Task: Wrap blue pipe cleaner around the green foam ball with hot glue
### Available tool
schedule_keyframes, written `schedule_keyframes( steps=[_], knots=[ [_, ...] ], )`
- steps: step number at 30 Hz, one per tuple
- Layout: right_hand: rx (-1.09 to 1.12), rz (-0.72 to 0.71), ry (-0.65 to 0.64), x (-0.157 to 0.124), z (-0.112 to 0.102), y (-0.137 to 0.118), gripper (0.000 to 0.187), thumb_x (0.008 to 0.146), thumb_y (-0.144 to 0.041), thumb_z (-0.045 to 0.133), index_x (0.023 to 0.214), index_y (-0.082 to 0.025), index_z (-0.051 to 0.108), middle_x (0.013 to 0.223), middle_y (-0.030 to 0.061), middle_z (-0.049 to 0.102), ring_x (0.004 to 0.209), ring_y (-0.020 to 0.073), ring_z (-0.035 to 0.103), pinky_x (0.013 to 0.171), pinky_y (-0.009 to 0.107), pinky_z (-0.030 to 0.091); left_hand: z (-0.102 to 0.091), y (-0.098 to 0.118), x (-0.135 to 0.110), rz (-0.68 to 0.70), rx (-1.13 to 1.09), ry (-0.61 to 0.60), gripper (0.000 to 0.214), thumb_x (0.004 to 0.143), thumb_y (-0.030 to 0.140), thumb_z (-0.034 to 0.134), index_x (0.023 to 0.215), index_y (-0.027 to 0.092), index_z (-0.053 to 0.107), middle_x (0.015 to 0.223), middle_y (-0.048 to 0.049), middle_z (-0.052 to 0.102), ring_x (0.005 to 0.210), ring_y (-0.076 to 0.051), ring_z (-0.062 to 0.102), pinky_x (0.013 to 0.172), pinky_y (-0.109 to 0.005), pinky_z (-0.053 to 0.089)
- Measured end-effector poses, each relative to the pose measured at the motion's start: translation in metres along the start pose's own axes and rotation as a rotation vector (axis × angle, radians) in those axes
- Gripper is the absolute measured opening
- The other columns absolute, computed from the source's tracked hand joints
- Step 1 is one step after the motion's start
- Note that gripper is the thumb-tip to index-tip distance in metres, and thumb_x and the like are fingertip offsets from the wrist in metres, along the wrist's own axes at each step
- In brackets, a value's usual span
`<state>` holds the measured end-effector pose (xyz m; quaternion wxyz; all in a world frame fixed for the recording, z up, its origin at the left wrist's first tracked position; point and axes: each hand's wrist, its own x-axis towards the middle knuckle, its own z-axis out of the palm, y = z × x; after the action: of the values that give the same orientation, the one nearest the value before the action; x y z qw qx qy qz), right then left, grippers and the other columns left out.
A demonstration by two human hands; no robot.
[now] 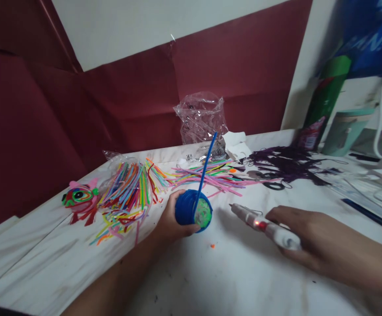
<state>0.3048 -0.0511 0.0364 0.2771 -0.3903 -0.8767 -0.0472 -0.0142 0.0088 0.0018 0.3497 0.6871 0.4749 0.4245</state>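
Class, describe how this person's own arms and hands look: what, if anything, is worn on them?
The left hand and right hand are both without gloves. The left forearm and right forearm show no sleeve, watch or bracelet. The right hand is blurred, and some fingers are hidden, so rings cannot be ruled out.

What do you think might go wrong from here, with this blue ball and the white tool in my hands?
The white tool shows a red light; its tip, if hot, might hurt the left hand, whose thumb lies beside the green patch. The blue strip stands up from the blue ball and might get knocked or bent.
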Motion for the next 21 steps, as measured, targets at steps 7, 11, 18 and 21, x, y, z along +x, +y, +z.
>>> schedule_keyframes(
  steps=[7, 11, 18, 21],
  knots=[
    [-0.316, -0.081, -0.163, 0.000, 0.045, 0.014, 0.010, 0.074, -0.011, 0.058, 0.077, -0.020, 0.058, 0.069, 0.0078, 0.070, 0.062, 0.0258, 0.069, 0.050, 0.033, 0.049, -0.004, 0.002, 0.001, 0.011, -0.019, -0.037, 0.104, 0.045, 0.050, 0.090, 0.133, 0.022, 0.041, 0.138, -0.0175, 0.049, 0.126, -0.040, 0.050, 0.105, -0.057, 0.038],
    [-0.316, -0.083, -0.193, -0.001, 0.045, 0.019, 0.015, 0.068, -0.008, 0.061, 0.078, -0.019, 0.060, 0.069, 0.0085, 0.071, 0.062, 0.0258, 0.070, 0.048, 0.032, 0.049, -0.004, 0.003, -0.001, 0.016, -0.018, -0.039, 0.103, 0.046, 0.052, 0.090, 0.133, 0.023, 0.044, 0.137, -0.0163, 0.051, 0.127, -0.041, 0.050, 0.106, -0.057, 0.038],
    [-0.264, -0.112, -0.195, -0.013, 0.033, 0.028, 0.014, 0.074, -0.015, 0.061, 0.082, -0.027, 0.063, 0.067, 0.0037, 0.069, 0.057, 0.0227, 0.068, 0.049, 0.032, 0.046, 0.000, 0.007, -0.002, 0.123, 0.088, -0.044, 0.092, 0.050, 0.039, 0.089, 0.130, 0.023, 0.047, 0.138, -0.0149, 0.050, 0.130, -0.040, 0.047, 0.108, -0.056, 0.037],
    [-0.148, -0.131, 0.005, -0.007, 0.024, 0.013, 0.011, 0.090, -0.018, 0.054, 0.087, -0.022, 0.064, 0.070, 0.0057, 0.069, 0.060, 0.0225, 0.067, 0.051, 0.033, 0.050, 0.006, 0.012, -0.004, 0.253, 0.178, -0.051, 0.088, 0.049, 0.033, 0.087, 0.128, 0.024, 0.049, 0.137, -0.0143, 0.049, 0.133, -0.040, 0.044, 0.111, -0.057, 0.035]
  ],
)
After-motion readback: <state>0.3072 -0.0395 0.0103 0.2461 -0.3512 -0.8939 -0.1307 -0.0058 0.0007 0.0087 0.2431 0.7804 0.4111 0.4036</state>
